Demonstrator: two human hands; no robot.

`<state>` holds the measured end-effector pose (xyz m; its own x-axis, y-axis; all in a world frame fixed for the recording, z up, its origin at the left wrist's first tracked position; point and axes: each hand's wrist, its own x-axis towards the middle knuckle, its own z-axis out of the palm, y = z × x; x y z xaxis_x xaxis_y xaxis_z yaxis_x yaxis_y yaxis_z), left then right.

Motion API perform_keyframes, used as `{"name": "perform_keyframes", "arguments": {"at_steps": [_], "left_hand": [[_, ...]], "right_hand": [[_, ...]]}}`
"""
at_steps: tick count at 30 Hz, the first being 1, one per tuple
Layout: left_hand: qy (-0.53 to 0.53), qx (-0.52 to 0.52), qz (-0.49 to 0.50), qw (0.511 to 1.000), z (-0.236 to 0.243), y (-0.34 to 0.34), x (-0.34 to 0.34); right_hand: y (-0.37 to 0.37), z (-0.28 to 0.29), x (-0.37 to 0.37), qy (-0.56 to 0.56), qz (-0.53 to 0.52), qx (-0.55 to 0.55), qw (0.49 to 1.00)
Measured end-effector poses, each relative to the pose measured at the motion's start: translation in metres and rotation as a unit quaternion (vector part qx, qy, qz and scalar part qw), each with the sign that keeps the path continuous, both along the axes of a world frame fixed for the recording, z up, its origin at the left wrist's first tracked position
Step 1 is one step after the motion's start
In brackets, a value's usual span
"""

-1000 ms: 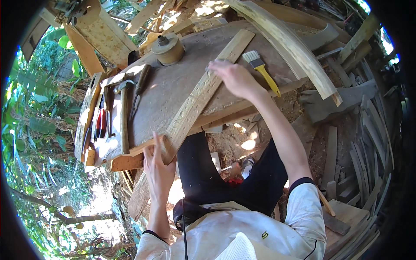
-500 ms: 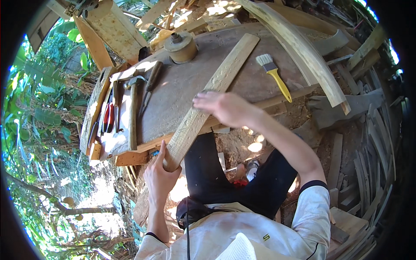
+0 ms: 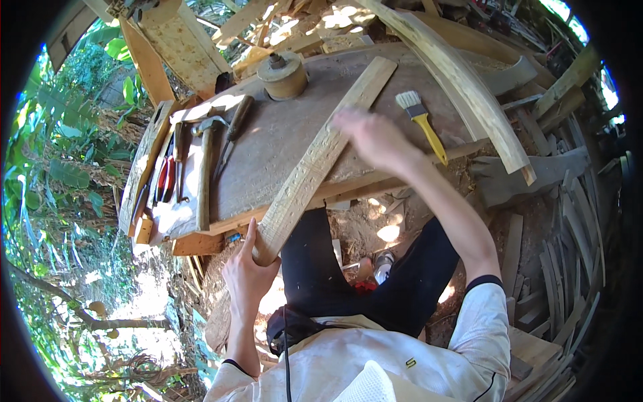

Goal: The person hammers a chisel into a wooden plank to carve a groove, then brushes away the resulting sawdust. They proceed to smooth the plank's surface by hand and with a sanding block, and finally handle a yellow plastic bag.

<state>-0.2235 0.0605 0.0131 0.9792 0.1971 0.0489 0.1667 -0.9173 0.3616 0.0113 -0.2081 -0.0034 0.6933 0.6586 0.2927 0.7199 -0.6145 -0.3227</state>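
Note:
A long, flat wooden board (image 3: 305,177), its face marked with carved-looking texture, lies slantwise over the workbench (image 3: 268,154) and juts past the near edge toward me. My left hand (image 3: 246,271) grips its near end, index finger stretched along the side and thumb at the end. My right hand (image 3: 375,137) is over the upper half of the board, fingers smeared by motion. Whether anything is under those fingers cannot be made out. A paintbrush (image 3: 423,127) with a yellow handle lies to the right of that hand.
On the bench's left lie a hammer (image 3: 206,174), red-handled pliers (image 3: 166,179) and other hand tools. A round wooden block (image 3: 282,77) with a dark knob stands at the back. A long curved timber (image 3: 462,87) crosses the right side. Wood strips (image 3: 562,268) pile up at far right.
My right hand has slid up along the board, away from me and to the right. My left hand keeps its hold at the near end. The view has shifted slightly.

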Motion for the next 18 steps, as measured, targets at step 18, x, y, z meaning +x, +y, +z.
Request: {"name": "perform_keyframes", "arguments": {"at_steps": [18], "left_hand": [[-0.013, -0.010, -0.008, 1.000, -0.001, -0.005, 0.001]], "right_hand": [[-0.015, 0.010, 0.096, -0.004, -0.247, -0.084, 0.965]]}}
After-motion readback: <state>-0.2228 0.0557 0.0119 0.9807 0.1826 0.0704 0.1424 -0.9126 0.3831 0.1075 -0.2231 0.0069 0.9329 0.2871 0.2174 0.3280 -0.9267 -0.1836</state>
